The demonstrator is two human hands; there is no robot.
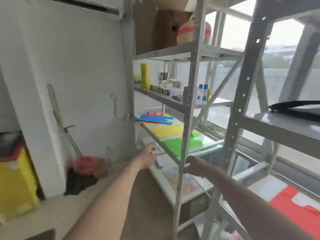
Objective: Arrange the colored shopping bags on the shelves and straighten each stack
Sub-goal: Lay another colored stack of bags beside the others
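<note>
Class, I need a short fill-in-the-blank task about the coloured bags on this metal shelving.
1. The flat yellow bag stack lies between the blue-topped stack and the ____ stack.
2. The right hand grips the shelf's grey metal ____.
3. A red bag stack lies at the lower ____ of the view.

Missing: green; upright; right

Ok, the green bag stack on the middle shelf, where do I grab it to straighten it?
Probably pinch the green bag stack at its near front edge, coming from the aisle with the left hand. It lies flat, and the upright post crosses its right part.
</note>
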